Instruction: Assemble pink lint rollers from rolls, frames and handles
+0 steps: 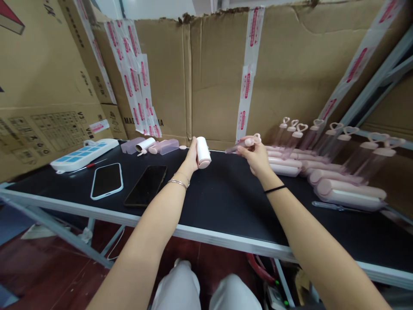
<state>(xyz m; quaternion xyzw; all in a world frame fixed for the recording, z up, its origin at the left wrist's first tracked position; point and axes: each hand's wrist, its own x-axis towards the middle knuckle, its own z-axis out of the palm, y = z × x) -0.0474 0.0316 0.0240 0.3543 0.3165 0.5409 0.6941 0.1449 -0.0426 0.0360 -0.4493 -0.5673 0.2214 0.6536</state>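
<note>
My left hand (192, 156) is closed around a white cylinder (203, 151) with a pinkish end, held tilted above the black tabletop (219, 198). In my right hand (256, 157) is a clear pinkish tube (237, 147) with a heart-shaped loop at its end, pinched between the fingers and pointing left. The two held things are apart. Just right of that hand lie several pink-and-white cylinders (348, 193) in a row. Several clear tubes with heart-shaped loops (383, 150) stand upright behind and among them, somewhat blurred.
A power strip (85, 155), a red-handled screwdriver (90, 165), a white-edged phone (107, 181) and a dark phone (146, 185) lie at left. Pink and lilac parts (166, 146) rest at the back. Taped cardboard walls (216, 82) enclose the table; a pen-like object (335, 206) lies right.
</note>
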